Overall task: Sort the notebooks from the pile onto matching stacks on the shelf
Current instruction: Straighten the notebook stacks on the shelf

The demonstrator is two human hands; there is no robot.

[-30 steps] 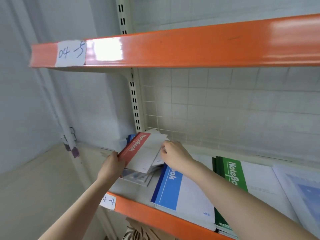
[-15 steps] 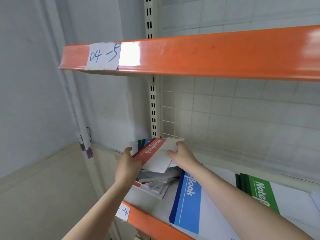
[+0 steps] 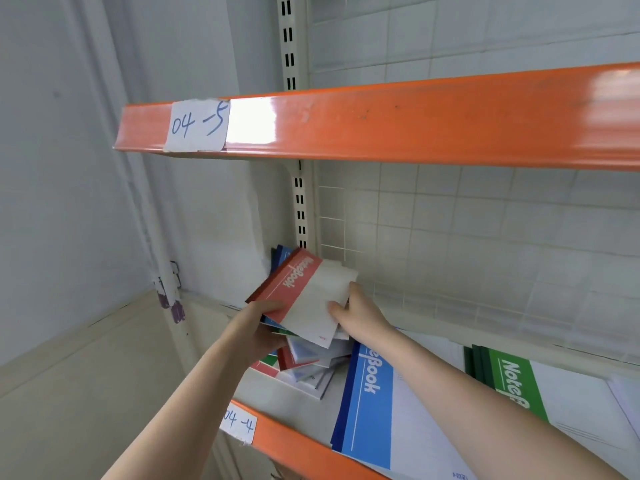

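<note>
White-tiled wall, orange-edged shelf (image 3: 301,441) — both hands, left hand (image 3: 258,327), right hand (image 3: 360,315), gripping red notebook (image 3: 304,292)

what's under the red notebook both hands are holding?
Under the red notebook, gripped by the left hand and right hand, lies the messy pile: red, green and white covers show, blue ones behind. How many it holds is hidden.

Light is bright, even and cool, with soft, faint shadows under the upper orange shelf beam (image 3: 415,123). A white glare patch sits beside its paper label (image 3: 199,125) (another at the beam's right end). Wide-angle distortion bends straight lines; detail is slightly soft throughout.
</note>
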